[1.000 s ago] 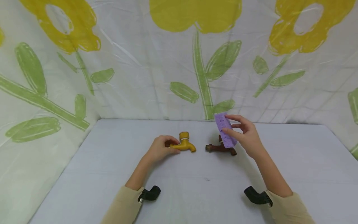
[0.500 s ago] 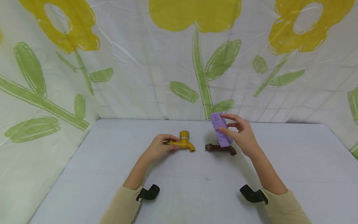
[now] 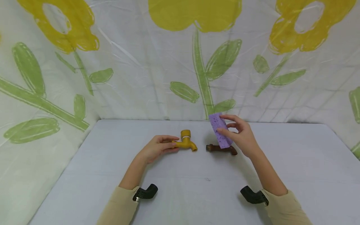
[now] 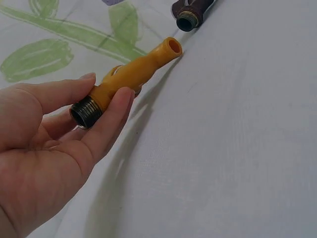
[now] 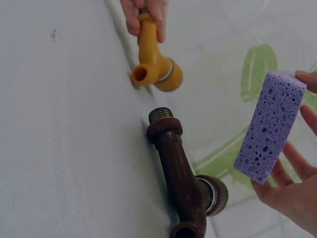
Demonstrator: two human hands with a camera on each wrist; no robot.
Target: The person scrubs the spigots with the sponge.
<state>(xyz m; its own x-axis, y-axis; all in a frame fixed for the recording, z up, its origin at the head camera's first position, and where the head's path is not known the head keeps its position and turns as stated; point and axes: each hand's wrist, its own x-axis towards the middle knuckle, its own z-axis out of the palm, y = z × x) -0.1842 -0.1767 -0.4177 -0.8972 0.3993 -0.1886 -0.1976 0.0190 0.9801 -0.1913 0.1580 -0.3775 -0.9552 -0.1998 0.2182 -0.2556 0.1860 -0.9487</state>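
**Left hand (image 3: pixel 158 149) on a yellow faucet (image 3: pixel 186 143), right hand (image 3: pixel 242 135) on a purple sponge (image 5: pixel 271 126)**

On my feed both grips are closed on something. The left hand pinches the yellow faucet at its threaded end, fingers on either side of the pipe; the left wrist view shows me the dark thread (image 4: pixel 86 113) between them. The right hand holds the purple sponge by its edges, between fingertips, with the broad pored face uncovered. From the head view I read the sponge as tilted, its top leaning to the left.

The yellow faucet has its curved spout to the right and its round cap (image 3: pixel 185 133) toward the back. I cannot tell whether it touches the table (image 3: pixel 182 203).

Just to its right, with a gap between, lies a brown faucet (image 5: pixel 179 181), its threaded end toward the yellow one. In the head view the sponge covers its top; the right wrist view lets me see that the sponge is apart from it, and shows me a pale ring below the brown faucet's cap (image 5: pixel 218 197).

Further out I have beige sleeves (image 3: pixel 116 207) and a curved black mount (image 3: pixel 147 191) at each wrist. The table is white, and behind it hangs a pale sheet (image 3: pixel 126 78) with yellow flowers (image 3: pixel 195 14) and green leaves (image 3: pixel 224 59).
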